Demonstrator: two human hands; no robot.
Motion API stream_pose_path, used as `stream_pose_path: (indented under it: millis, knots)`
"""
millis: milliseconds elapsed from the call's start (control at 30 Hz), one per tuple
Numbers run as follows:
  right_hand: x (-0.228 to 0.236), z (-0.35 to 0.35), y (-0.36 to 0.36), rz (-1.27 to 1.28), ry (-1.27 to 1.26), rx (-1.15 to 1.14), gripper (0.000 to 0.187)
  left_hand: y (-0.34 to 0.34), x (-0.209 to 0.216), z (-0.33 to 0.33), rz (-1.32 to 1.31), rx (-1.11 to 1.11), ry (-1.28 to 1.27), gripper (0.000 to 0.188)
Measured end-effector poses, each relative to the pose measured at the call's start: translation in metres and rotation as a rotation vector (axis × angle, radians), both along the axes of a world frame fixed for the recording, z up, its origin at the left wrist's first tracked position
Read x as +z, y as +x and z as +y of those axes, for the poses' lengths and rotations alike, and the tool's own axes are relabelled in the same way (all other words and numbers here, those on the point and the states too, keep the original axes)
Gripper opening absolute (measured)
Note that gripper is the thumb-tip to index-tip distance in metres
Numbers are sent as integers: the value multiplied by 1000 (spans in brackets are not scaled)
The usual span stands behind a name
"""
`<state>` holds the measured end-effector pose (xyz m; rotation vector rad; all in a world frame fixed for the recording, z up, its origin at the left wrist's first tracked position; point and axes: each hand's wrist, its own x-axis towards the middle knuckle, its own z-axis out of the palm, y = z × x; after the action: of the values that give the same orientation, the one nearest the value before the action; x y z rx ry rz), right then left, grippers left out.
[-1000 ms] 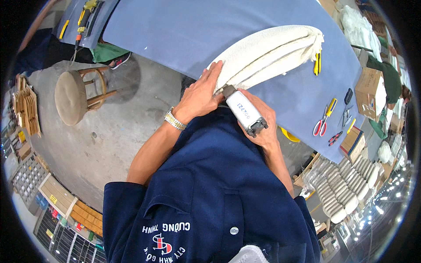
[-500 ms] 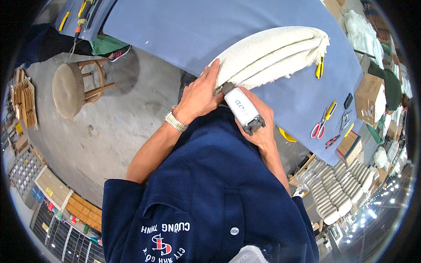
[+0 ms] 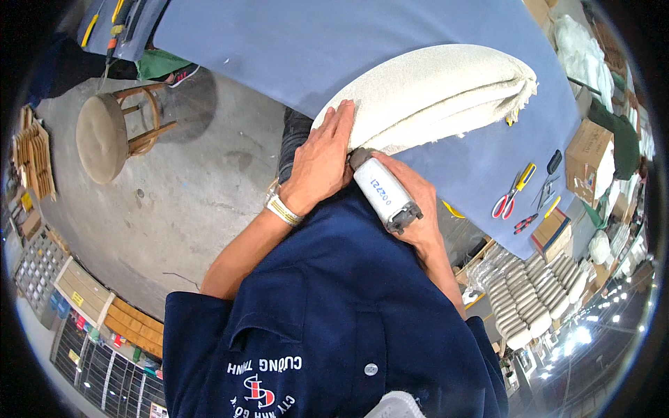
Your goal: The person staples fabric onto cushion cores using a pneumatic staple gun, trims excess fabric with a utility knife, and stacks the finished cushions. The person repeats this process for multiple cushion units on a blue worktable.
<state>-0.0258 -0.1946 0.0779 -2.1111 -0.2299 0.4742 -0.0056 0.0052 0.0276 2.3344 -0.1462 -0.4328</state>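
Note:
A cream fabric-covered cushion (image 3: 418,90), curved and with a frayed, gathered edge, rests at the near edge of the blue-covered table (image 3: 258,42). My left hand (image 3: 322,157) lies over its near left end, fingers stretched along the fabric and thumb tucked toward the underside, gripping it. In my right hand (image 3: 421,198) is a staple gun (image 3: 385,191) with a pale body and dark ends. Its dark nose touches or nearly touches the cushion's lower edge beside my left thumb; the exact contact is hidden. My right fingers are mostly behind the tool.
To the right on the table lie yellow-and-red scissors (image 3: 514,190), red-handled pliers (image 3: 527,223) and a black-handled tool (image 3: 555,161). A round padded stool (image 3: 102,139) stands on the floor at left. A cardboard box (image 3: 589,155) and stacked cushions (image 3: 533,292) are on the right.
The cushion has shifted and turned slightly, its frayed end moving right and now covering most of the yellow tool there. Both hands stay at its near end, the staple gun still held.

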Motion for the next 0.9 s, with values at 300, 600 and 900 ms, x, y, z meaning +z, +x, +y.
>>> stream_pose_path:
  millis: [300, 600, 900]
  knots:
    - [10, -21, -5, -81, 139, -91, 62, 10, 7, 3, 54, -34, 32, 95]
    - [-83, -173, 24, -219, -530, -803, 60, 23, 20, -5, 71, -101, 65, 85]
    - [-63, -38, 106, -114, 169, -809, 94, 39, 25, -6, 147, -241, 126, 89]
